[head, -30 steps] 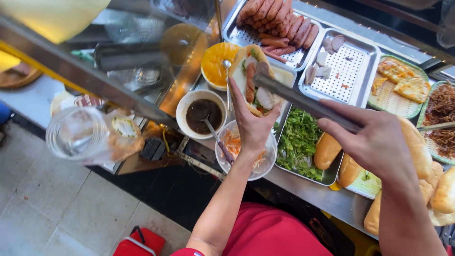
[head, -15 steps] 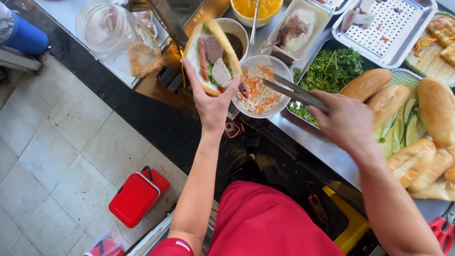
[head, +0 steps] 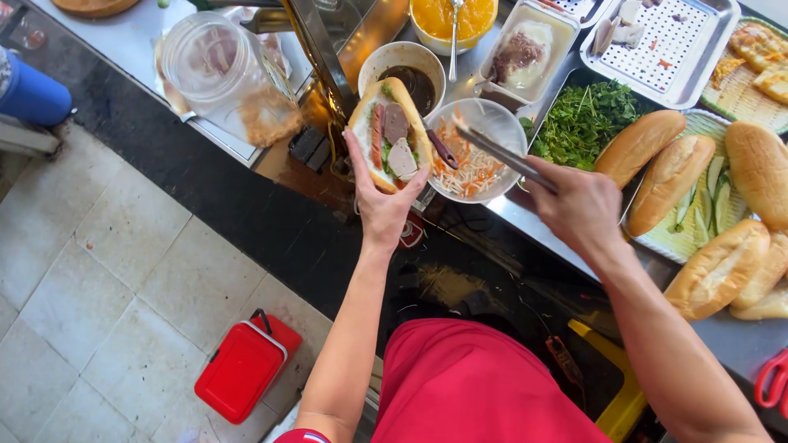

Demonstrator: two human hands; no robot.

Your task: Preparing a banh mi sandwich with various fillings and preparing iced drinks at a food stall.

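Since half a second ago, the tongs (head: 492, 152) have swung from the far side of the shredded-vegetable bowl (head: 484, 123) toward the sandwich, and the split bread roll (head: 391, 135) sits a little higher in view. Left hand (head: 379, 197) is closed around the underside of the roll, holding it cut side up over the front edge of the tabletop (head: 123, 41); slices of meat and some greens lie in the opening. Right hand (head: 574, 205) is clenched on the handle end of the tongs, whose tips reach over the bowl rim and end just beside the roll's right edge, pinching a dark strip. The roll's long axis runs away from the person, nearly at right angles to the tongs; the roll lies to the left of the right hand, with the bowl between them. Behind stand a bowl of dark sauce (head: 414, 78), a tray of green herbs (head: 587, 119) and plain loaves (head: 669, 176) on a metal tray. Below, a pale tiled floor (head: 98, 271) carries a red box (head: 246, 365).
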